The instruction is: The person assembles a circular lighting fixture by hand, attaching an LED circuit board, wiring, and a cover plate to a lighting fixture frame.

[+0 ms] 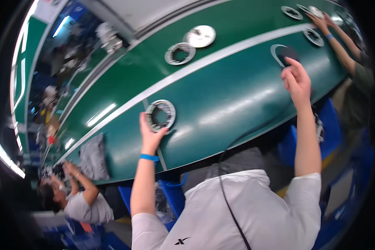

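Note:
My left hand (151, 134) is wrapped round the near left side of a silvery ring-shaped part (171, 109) with a dark inner rim. Green table surface shows through the ring's open middle. Over the right half of the table is my right hand (296, 81), slightly blurred, its index finger stretched forward and the other fingers curled. Its fingertips meet the near edge of a dark round disc (291, 53), which looks gripped, though the contact is smeared. A pale crescent-shaped rim (274, 53) shows along the disc's left side.
On the far strip lie a white disc (204, 35) and another ring (180, 54), overlapping. A co-worker's hands (320, 21) handle parts at the far right, near a ring (313, 37). Grey bags (93, 156) lie left, near another person. Blue bins (329, 125) stand below the table edge (204, 158).

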`<state>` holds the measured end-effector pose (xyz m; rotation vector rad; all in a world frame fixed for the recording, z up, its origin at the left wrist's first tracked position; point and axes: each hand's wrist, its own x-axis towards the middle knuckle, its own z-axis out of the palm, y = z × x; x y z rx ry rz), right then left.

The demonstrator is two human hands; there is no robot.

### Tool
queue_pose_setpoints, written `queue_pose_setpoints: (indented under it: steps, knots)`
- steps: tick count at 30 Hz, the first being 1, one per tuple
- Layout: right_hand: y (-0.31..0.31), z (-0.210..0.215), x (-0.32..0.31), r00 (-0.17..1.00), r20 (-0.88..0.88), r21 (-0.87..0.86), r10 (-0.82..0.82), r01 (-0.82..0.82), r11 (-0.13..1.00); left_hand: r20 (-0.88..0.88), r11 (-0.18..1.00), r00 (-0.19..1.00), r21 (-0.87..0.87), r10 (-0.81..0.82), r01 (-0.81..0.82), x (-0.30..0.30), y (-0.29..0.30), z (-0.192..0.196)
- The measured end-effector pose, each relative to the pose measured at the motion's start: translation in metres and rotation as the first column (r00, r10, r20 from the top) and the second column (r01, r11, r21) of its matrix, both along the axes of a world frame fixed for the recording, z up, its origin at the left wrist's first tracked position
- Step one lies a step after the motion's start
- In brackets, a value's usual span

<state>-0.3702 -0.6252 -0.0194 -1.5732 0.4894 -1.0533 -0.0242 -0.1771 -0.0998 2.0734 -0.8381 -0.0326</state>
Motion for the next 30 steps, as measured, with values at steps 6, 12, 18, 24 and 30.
queue_pose_setpoints:
  steps: [6,12,18,24,30]
  knots:
    - [-0.010,-0.134,-0.183,0.658,-0.275,0.402,-0.701,0.741,0.538,-0.074,0.978,0.975,-0.041,-0.208,0.205,0.027,-0.002,0.010]
    - [0.017,-0.275,-0.313,0.401,-0.889,0.280,-0.222,0.858,0.430,-0.226,0.875,0.847,-0.068,-0.481,0.479,-0.005,-0.077,0.008]
    - [-0.008,-0.329,-0.276,0.689,-0.645,0.737,-0.331,0.675,-0.029,-0.182,0.846,0.828,-0.056,-0.531,0.530,-0.030,-0.103,0.009]
    - [-0.019,-0.359,-0.254,0.552,-0.660,0.731,-0.510,0.628,-0.267,-0.226,0.880,0.850,-0.121,-0.475,0.459,-0.041,-0.101,0.018]
    - [-0.024,-0.362,-0.263,0.560,-0.633,0.743,-0.534,0.632,-0.218,-0.241,0.892,0.859,-0.134,-0.452,0.431,-0.039,-0.101,0.014]
